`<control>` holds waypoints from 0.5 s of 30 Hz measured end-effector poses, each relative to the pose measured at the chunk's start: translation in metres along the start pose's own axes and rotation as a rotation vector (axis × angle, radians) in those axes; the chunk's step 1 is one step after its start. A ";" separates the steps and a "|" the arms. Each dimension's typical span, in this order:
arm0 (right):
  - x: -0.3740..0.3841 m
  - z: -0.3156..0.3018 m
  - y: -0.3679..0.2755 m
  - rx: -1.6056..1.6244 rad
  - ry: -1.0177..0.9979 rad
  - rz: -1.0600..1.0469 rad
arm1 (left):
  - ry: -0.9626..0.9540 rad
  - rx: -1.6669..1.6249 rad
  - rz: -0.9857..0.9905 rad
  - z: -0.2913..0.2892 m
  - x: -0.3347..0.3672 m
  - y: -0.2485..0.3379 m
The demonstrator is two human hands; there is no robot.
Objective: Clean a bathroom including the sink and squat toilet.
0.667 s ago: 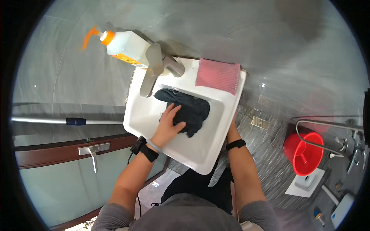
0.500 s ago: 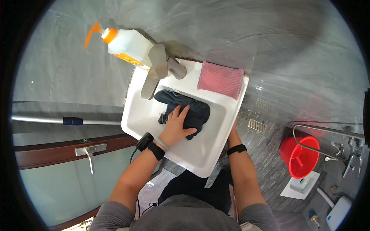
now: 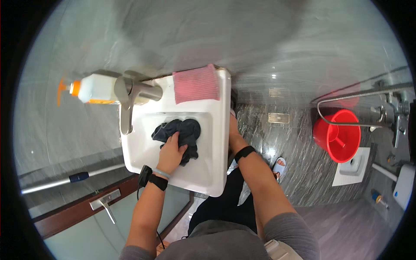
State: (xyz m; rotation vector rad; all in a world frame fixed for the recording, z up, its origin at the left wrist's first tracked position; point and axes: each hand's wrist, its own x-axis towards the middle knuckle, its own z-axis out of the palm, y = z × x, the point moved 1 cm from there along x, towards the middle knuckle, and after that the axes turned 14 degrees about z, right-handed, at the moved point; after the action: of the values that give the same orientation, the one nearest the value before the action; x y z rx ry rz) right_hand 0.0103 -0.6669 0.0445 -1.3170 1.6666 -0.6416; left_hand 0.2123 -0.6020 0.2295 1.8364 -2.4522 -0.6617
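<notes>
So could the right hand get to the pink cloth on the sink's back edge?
Probably yes: the right hand rests on the sink rim, and nothing lies between it and the pink cloth.

Premises are a bathroom: white sink [image 3: 216, 143] with metal tap [image 3: 130, 95], soap bottle [image 3: 93, 89], marble-tiled walls and floor, squat toilet [image 3: 353, 164], red bucket [image 3: 338, 134] and wall pipework [image 3: 390, 99].

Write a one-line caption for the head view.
Left hand presses dark cloth in white sink.
</notes>
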 end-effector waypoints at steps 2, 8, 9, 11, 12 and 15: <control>0.006 -0.013 0.001 0.108 0.101 -0.016 | 0.018 -0.027 0.033 0.008 0.014 0.006; -0.007 0.007 -0.003 0.131 0.108 -0.106 | 0.062 -0.197 -0.055 -0.002 0.006 0.003; -0.023 0.030 -0.026 0.077 0.089 -0.162 | 0.043 -0.210 -0.203 -0.017 -0.019 -0.015; -0.005 0.055 0.035 0.196 0.052 0.079 | 0.177 -0.665 -0.229 0.019 -0.015 -0.032; -0.014 0.085 0.026 0.700 -0.190 0.374 | 0.201 -0.570 -0.326 0.019 -0.037 -0.045; 0.013 0.115 0.092 0.547 -0.301 0.379 | 0.171 -0.841 -0.410 0.006 -0.031 0.003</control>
State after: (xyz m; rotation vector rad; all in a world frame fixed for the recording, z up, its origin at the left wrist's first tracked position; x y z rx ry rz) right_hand 0.0655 -0.6367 -0.0895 -0.6468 1.3164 -0.5804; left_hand 0.2175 -0.5711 0.2326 1.8697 -1.3365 -1.2351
